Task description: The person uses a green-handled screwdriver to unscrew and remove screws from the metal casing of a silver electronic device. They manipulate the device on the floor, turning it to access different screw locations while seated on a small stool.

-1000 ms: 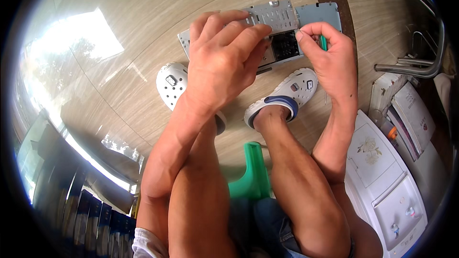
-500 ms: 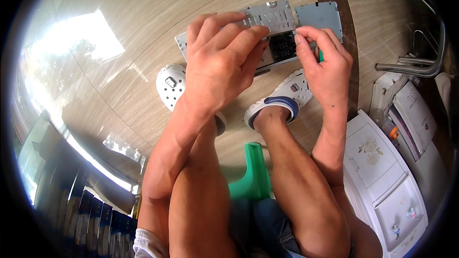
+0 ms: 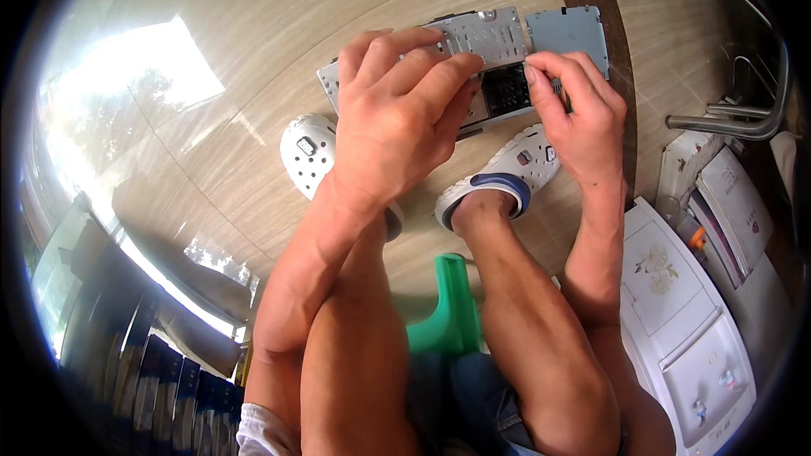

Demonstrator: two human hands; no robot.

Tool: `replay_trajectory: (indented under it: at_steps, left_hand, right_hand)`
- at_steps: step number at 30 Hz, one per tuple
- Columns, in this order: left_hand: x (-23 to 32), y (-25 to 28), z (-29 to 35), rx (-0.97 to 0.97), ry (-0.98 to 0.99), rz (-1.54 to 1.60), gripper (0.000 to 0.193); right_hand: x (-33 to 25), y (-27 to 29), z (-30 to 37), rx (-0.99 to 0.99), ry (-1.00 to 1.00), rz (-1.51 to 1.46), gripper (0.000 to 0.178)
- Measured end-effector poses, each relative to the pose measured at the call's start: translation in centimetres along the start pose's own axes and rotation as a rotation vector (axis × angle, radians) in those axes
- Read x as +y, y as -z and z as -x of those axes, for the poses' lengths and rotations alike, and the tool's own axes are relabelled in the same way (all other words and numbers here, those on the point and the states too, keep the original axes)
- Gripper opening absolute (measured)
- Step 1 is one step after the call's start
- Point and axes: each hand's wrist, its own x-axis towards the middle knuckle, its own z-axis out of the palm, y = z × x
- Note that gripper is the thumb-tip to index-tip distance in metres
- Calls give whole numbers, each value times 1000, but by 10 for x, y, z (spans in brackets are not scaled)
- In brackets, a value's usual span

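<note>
A silvery metal case with rows of slots and holes (image 3: 483,34) lies on the floor ahead of my feet. Along its near side is a dark, open section (image 3: 507,89). My left hand (image 3: 397,110) is curled over the left part of the case and grips it, its thumb partly hidden below the index finger. At the right end of the case, my right hand (image 3: 579,110) has thumb and index finger pinched together by the edge. Whatever lies between those fingertips is too small to make out. A flat grey-blue metal panel (image 3: 574,34) lies just beyond my right hand.
My feet in white clogs (image 3: 308,148) stand close to the case. Below me is a green plastic stool (image 3: 452,312). To the right are a white appliance (image 3: 667,304), stacked papers or boxes (image 3: 735,203) and a metal tube frame (image 3: 726,122). Dark blue folders (image 3: 160,388) line the lower left.
The whole view has shifted slightly, with the case and hands a little lower and farther right. Both hands keep nearly the same pose at the case.
</note>
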Motion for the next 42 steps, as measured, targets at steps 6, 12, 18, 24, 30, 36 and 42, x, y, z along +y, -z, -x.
replay_trajectory:
  at_steps: [6,12,18,24,30,36,42]
  left_hand:
    - [-3,0,0,-5,-4,4,27]
    - [-4,0,-2,-5,-4,-6,27]
    - [-2,0,-1,-1,-8,-8,26]
    - [-4,-1,1,9,-23,-10,25]
    - [-2,0,0,-2,-12,-14,26]
    - [-4,1,0,-3,-18,-14,26]
    - [-4,-2,1,17,-31,-13,25]
  right_hand:
    - [1,7,-3,-66,-16,-34,13]
    - [1,0,-1,-11,-22,-24,11]
    - [-2,2,0,-55,-138,-102,12]
    - [-2,11,-10,-160,-102,-98,9]
    - [-12,18,-19,-219,-235,-83,12]
    - [-24,18,-27,-240,-419,-49,14]
    - [-10,14,-15,-127,-202,-74,11]
